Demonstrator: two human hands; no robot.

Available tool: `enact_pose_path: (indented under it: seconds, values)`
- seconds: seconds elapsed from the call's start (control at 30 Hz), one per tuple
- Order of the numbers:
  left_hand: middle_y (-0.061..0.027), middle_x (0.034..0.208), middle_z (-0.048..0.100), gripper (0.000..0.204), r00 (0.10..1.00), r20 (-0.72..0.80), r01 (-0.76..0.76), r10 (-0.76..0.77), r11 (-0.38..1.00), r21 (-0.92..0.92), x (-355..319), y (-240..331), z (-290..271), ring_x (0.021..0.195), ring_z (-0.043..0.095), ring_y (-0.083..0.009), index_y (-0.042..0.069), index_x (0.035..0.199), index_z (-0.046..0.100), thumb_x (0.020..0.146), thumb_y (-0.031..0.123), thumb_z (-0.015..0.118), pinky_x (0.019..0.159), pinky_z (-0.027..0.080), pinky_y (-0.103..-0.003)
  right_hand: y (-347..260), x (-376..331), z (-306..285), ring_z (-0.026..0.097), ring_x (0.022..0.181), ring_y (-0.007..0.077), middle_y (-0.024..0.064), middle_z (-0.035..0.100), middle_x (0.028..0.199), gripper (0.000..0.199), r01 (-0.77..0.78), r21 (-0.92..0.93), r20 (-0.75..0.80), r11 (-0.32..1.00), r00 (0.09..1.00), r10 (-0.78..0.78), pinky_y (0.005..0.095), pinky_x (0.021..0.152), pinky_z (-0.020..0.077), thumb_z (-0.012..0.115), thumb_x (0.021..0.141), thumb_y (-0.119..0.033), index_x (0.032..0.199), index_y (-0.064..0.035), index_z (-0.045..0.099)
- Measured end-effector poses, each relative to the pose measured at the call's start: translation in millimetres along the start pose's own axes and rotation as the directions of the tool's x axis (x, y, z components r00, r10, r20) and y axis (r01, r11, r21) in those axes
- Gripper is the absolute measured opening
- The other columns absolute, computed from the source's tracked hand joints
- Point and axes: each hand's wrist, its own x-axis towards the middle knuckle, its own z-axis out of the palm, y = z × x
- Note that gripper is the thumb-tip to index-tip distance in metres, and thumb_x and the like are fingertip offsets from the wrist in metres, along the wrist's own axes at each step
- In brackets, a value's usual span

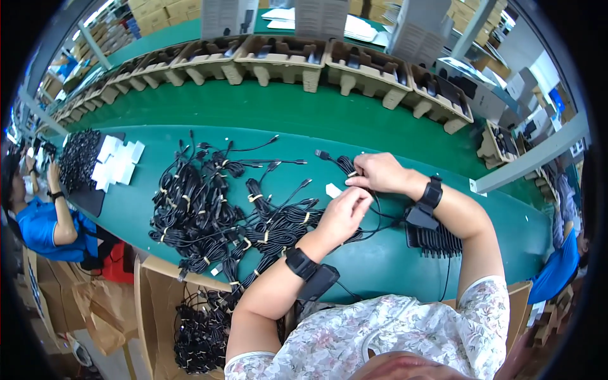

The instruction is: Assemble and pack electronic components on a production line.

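My left hand [342, 214] and my right hand [379, 173] meet over the green belt [354, 266], both pinching a bundled black cable [347, 166] with a pale tie. One plug end [323, 154] of it sticks out to the left. A small white tag [333, 190] lies on the belt just left of my hands. A big pile of coiled black cables [215, 209], each bound with a pale tie, spreads over the belt to my left. Both wrists wear black bands with small black boxes.
A row of black adapters [434, 240] stands under my right forearm. Cardboard trays [285, 60] with black parts line the far side. An open carton of cables [199, 329] sits at the near edge. A person in blue [47, 221] works at left beside white cards [117, 161].
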Motion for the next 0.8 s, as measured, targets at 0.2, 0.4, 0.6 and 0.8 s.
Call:
enact_pose_path:
  seconds: [0.2,0.4,0.6,0.8]
  values:
    - [-0.0029,0.073,0.056,0.018,0.961,0.247,0.179,-0.127,0.963,-0.201,-1.4,19.3,-7.3,0.057,0.052,-0.0071,0.003,0.102,0.054,0.091,0.017,0.048,0.052,0.043,-0.021,-11.9,4.9,7.2,0.057,0.067,0.0162,0.0066,0.056,0.077,0.025,0.181,0.93,-0.246,0.321,0.953,0.177,0.0294,0.059,0.0456,0.053,0.089,-0.022,0.106,-0.004,0.049]
    - [-0.0009,0.07,0.054,0.024,0.961,0.229,0.266,-0.155,0.744,-0.613,-5.0,38.3,-13.9,0.051,0.046,-0.0054,0.005,0.11,0.05,0.093,0.021,0.047,0.046,0.036,-0.018,-40.2,-14.8,-27.5,0.047,0.064,0.0093,0.003,0.052,0.077,0.031,0.281,0.959,-0.271,-0.036,0.947,0.173,0.0246,0.062,0.0409,0.049,0.092,-0.021,0.118,-0.0075,0.041]
    - [0.0006,0.069,0.05,0.03,0.957,0.264,0.287,-0.117,0.482,-0.828,3.5,28.0,-24.5,0.05,0.041,-0.0039,0.006,0.115,0.046,0.091,0.023,0.051,0.042,0.027,-0.016,-52.4,-31.9,-27.0,0.045,0.064,0.0085,0.0028,0.051,0.076,0.038,0.228,0.96,-0.231,-0.164,0.973,0.0,0.0223,0.062,0.0392,0.048,0.092,-0.026,0.124,-0.0076,0.038]
    - [0.0022,0.07,0.048,0.03,0.88,0.455,0.413,-0.138,0.697,-0.587,-2.1,20.3,-21.5,0.054,0.041,-0.0033,0.006,0.113,0.046,0.089,0.023,0.054,0.044,0.028,-0.015,-67.9,-26.8,-31.8,0.043,0.061,0.0077,0.0024,0.05,0.075,0.037,0.44,0.898,-0.431,0.008,0.877,0.212,0.0215,0.058,0.0371,0.048,0.092,-0.024,0.124,-0.0073,0.039]
